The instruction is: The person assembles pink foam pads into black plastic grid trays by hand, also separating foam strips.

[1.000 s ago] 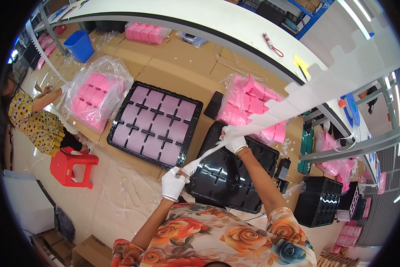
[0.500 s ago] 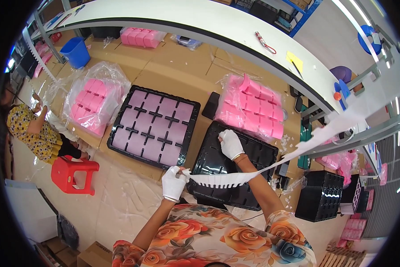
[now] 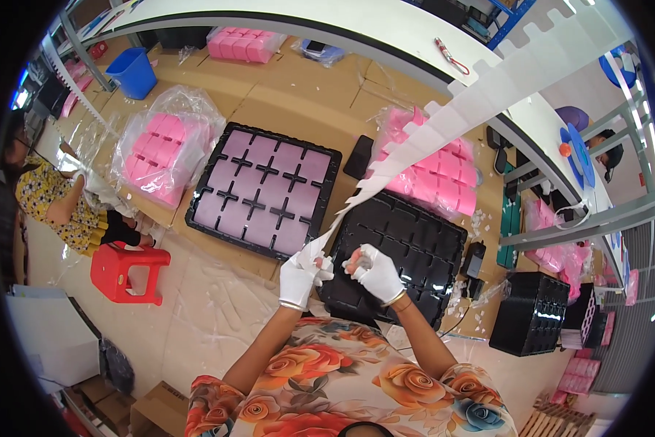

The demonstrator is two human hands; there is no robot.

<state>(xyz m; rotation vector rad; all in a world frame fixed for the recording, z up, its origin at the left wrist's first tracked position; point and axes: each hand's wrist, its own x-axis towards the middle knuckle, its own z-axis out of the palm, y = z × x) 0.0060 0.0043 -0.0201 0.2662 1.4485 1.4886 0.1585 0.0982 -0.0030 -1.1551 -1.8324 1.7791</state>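
Note:
A long white strip with a notched edge (image 3: 423,143) runs down from the upper right, and its lower end is in my left hand (image 3: 300,280). The gloved fingers of that hand are closed round it. My right hand (image 3: 377,274), also in a white glove with bare fingertips, is beside it over a black moulded tray (image 3: 407,244). Its fingers are curled together; whatever they hold, if anything, is too small to name. Left of the hands lies another black tray (image 3: 303,249), its compartments filled with pale purple pieces.
Bagged pink foam pieces (image 3: 455,178) lie behind the near tray, with another bag (image 3: 158,156) at the left. A white shelf (image 3: 342,30) crosses above the table. Stacked black trays (image 3: 529,315) stand at right. A person (image 3: 58,200) stands left by a red stool (image 3: 128,273).
My right hand has come back off the tray toward my left hand. The strip now rises steeply from my left hand, where before it sagged across my right forearm.

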